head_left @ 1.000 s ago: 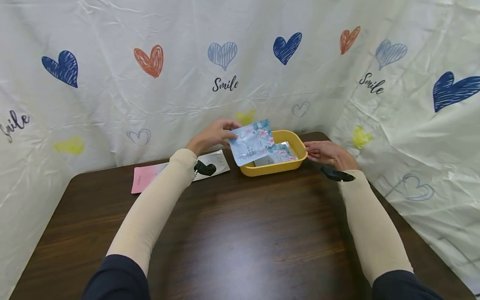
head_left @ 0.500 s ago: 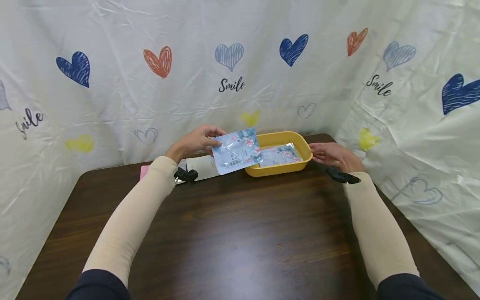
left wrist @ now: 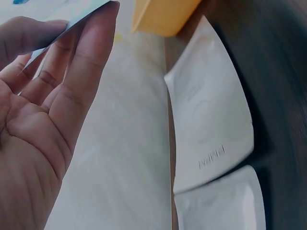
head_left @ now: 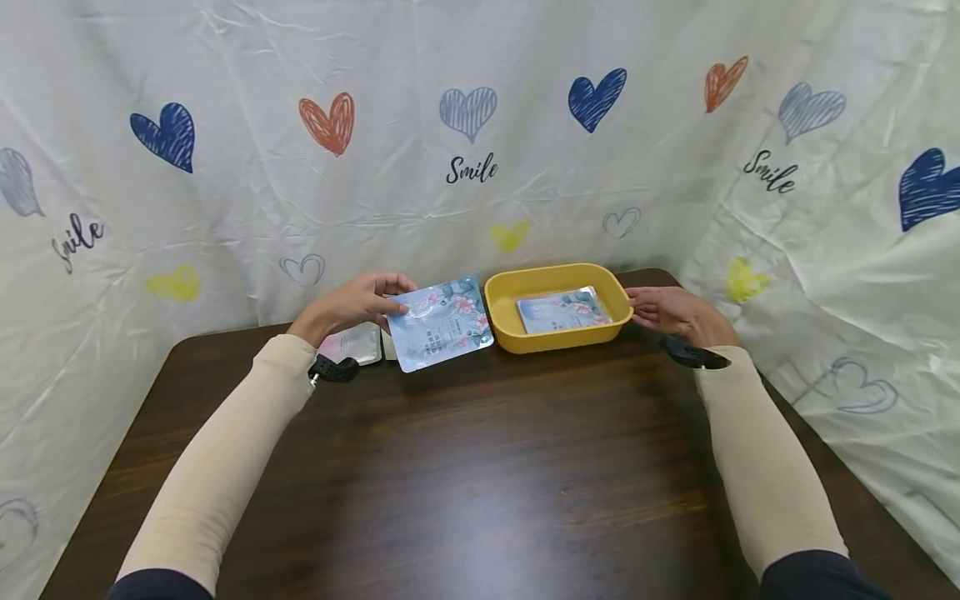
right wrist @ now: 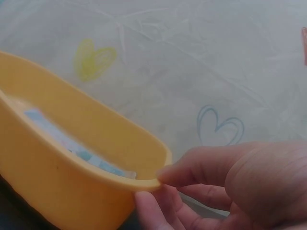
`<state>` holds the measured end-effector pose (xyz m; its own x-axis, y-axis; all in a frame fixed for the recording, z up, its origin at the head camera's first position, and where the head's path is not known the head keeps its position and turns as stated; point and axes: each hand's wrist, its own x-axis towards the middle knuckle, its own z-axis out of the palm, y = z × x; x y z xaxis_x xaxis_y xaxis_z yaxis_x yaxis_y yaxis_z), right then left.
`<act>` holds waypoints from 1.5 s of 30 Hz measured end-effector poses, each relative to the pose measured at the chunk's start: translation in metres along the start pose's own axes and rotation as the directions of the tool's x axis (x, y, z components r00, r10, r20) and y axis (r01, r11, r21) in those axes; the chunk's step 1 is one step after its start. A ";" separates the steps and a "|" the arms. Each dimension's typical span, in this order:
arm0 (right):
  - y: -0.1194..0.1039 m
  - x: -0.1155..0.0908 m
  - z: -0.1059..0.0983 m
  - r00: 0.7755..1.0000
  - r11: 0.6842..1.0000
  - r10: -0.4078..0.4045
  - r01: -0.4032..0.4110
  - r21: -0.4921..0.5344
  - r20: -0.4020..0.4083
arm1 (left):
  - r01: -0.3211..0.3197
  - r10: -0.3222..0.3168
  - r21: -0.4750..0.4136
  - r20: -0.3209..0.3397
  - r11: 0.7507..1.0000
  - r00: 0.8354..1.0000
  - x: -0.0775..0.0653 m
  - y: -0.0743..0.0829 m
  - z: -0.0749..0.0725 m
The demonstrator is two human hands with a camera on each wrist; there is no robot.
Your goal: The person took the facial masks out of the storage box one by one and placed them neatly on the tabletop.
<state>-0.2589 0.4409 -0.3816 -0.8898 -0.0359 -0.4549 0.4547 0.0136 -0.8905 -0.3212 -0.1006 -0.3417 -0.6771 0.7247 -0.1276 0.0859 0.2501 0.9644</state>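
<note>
My left hand [head_left: 356, 302] pinches the left edge of a light blue face mask packet [head_left: 442, 325] with pink flowers, tilted above the table. In the left wrist view, thumb and fingers lie on opposite faces of that packet [left wrist: 76, 18]. At the right end of a yellow plastic basket [head_left: 558, 337], my right hand [head_left: 678, 312] holds the rim. The right wrist view has the thumb on the rim and fingertips against the outer wall of the basket [right wrist: 72, 177]. Another blue floral packet [head_left: 564, 310] lies inside the basket; whether more lie beneath it is unclear.
White packets [left wrist: 211, 110] lie flat in a row along the table's back edge, left of the basket. A pinkish packet [head_left: 352, 343] shows partly behind my left wrist. The dark wooden table [head_left: 465, 475] meets a white curtain [head_left: 390, 208] with printed hearts.
My left hand has carried the blue packet left and slightly down, away from above the basket, uncovering the packet inside. The right hand has stayed at the basket's right end.
</note>
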 end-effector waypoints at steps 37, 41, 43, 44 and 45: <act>0.003 0.005 -0.006 0.997 0.994 -0.027 0.020 0.104 0.066 | 0.151 -0.152 -0.033 -0.022 0.988 0.988 -0.124 -0.071 -0.051; 0.003 0.004 -0.006 0.998 0.994 -0.017 0.010 0.104 0.062 | 0.181 -0.182 -0.020 -0.046 0.983 0.982 -0.136 -0.086 -0.056; 0.003 0.003 -0.006 0.999 0.994 -0.011 0.006 0.106 0.053 | 0.200 -0.200 0.000 -0.075 0.980 0.977 -0.140 -0.092 -0.057; 0.003 0.002 -0.005 0.998 0.995 -0.012 0.007 0.100 0.056 | 0.211 -0.209 0.015 -0.092 0.977 0.974 -0.142 -0.095 -0.058; 0.003 0.002 -0.005 0.998 0.995 -0.015 0.009 0.095 0.054 | 0.221 -0.217 0.029 -0.107 0.975 0.970 -0.143 -0.097 -0.058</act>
<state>-0.2594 0.4462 -0.3849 -0.8930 -0.0903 -0.4409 0.4478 -0.0813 -0.8904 -0.2751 -0.2663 -0.4035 -0.7541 0.5801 -0.3079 -0.0444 0.4228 0.9052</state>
